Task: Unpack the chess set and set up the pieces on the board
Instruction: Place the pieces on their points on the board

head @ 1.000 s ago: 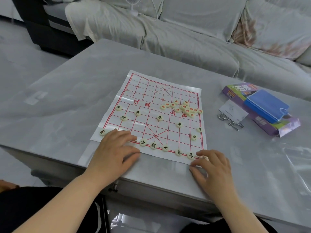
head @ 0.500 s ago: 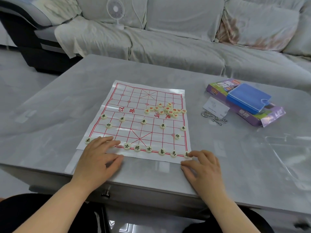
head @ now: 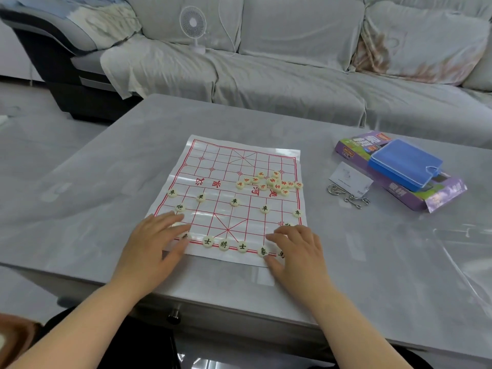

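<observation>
A glossy grey marbled table [head: 106, 187] fills the middle of the frame, with pale floor at the left edge. Across the top runs a sofa [head: 279, 83] under a light grey cover, with one small white fan [head: 193, 23] standing on its seat and one blotched cushion [head: 426, 41] at upper right.

One paper board [head: 226, 166] with a red grid lies flat at centre frame. On its lower half stand five black-lettered soldiers [head: 234, 201] in a row. Below them, four black back-row pieces [head: 223, 245] show fully between the hands, and more are partly hidden under them. The red-lettered pieces [head: 271, 181] lie in one loose heap at the board's right middle, too bunched to count.

The left hand [head: 157, 241] lies flat on the board's lower-left corner, fingers straight and spread, gripping nothing. The right hand [head: 298, 249] rests on the lower-right corner with its fingers loosely bent; I cannot tell whether it grips a piece.

At right lie one purple box [head: 439, 195] with one blue case [head: 404, 163] on it, one white card [head: 350, 179], and two metal ring puzzles [head: 346, 195]
</observation>
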`<state>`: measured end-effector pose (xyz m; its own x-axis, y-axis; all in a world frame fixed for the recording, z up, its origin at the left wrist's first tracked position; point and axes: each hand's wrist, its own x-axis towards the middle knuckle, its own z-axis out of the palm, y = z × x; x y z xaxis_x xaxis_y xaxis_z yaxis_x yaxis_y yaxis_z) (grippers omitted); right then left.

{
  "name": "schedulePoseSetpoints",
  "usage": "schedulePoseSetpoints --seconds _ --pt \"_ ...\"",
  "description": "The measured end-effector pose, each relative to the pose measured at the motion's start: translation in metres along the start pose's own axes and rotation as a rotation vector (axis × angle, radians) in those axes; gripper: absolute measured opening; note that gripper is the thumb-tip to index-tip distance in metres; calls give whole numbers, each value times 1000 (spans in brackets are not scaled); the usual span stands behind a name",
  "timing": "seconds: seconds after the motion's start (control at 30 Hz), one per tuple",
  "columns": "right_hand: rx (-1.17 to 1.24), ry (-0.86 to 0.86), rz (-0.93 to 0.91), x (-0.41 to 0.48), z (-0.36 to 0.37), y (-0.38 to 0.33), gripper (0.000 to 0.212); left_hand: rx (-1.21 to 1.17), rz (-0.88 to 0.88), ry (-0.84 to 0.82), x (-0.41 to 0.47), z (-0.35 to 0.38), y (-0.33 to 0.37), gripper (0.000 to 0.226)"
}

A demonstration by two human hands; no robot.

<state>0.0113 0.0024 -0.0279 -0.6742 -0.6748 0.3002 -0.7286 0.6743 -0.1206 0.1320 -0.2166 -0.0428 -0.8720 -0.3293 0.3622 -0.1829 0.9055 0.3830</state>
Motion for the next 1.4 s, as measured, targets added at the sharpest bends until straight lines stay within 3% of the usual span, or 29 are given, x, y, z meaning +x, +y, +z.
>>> schedulePoseSetpoints --seconds 0.23,0.43,0.53,0.8,0.9,1.0,1.23,1.4 --pt "26 -157 2 11 7 -1 34 -11 -82 -22 37 -15 -24 62" --pt "167 -36 87 35 -12 18 24 -65 -95 -20 76 -11 -34 46" --pt "224 -179 115 57 -11 40 26 -142 -189 -45 100 -4 -44 30" --pt "226 -278 231 127 2 62 30 -86 -304 -213 158 16 -83 38" --pt "208 -319 182 147 7 57 33 -40 -297 -211 166 25 -85 40" --pt "184 -344 58 162 13 44 34 66 -217 -209 163 30 -87 59" --pt "111 -410 -94 185 33 15 39 86 -234 -160 166 35 -88 35" --pt "80 -394 -110 187 42 17 36 89 -225 -147 166 34 -89 52"
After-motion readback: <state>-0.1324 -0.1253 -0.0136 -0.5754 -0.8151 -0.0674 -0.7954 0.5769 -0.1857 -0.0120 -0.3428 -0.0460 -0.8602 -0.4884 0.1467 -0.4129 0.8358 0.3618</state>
